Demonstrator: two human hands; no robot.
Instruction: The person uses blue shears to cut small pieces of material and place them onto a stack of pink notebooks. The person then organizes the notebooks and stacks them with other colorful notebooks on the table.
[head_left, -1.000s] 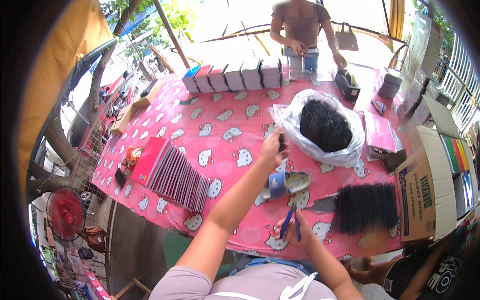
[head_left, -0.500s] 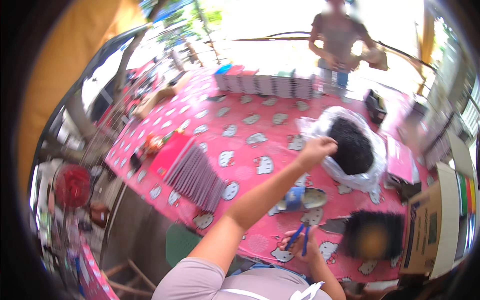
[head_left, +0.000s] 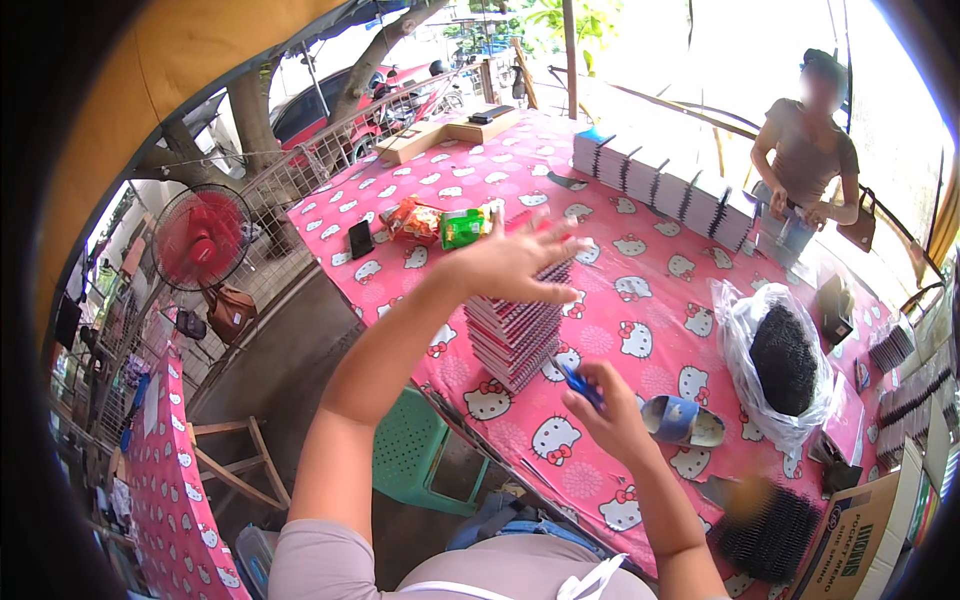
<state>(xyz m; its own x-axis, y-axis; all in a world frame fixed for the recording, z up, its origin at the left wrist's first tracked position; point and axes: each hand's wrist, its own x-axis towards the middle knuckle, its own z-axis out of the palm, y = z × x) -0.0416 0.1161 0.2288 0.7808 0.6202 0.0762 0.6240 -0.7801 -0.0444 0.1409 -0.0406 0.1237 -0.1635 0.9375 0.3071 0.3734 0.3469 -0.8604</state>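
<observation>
My left hand (head_left: pixel 515 262) is spread flat, fingers apart, over the top of a tall stack of spiral-bound notebooks (head_left: pixel 515 345) with pink covers. It hides most of the top cover, and I cannot tell whether the palm touches it. My right hand (head_left: pixel 612 415) grips blue-handled pliers (head_left: pixel 580 385), whose tips point at the lower right side of the stack. To the right of that hand lies a blue and cream slipper (head_left: pixel 683 420). A clear plastic bag (head_left: pixel 732 335) farther right holds a mass of small black pieces (head_left: pixel 783 360).
Snack packets (head_left: pixel 412 220) and a phone (head_left: pixel 361 239) lie left of the stack on the pink tablecloth (head_left: pixel 590 490). More notebooks (head_left: pixel 660 185) line the far edge, where a person (head_left: pixel 815 150) stands. Black binding coils (head_left: pixel 770 535) and a cardboard box (head_left: pixel 850 530) are near right.
My left hand has swung left from the plastic bag to above the notebook stack and spread open. My right hand has brought the pliers up to the stack. The view has turned left.
</observation>
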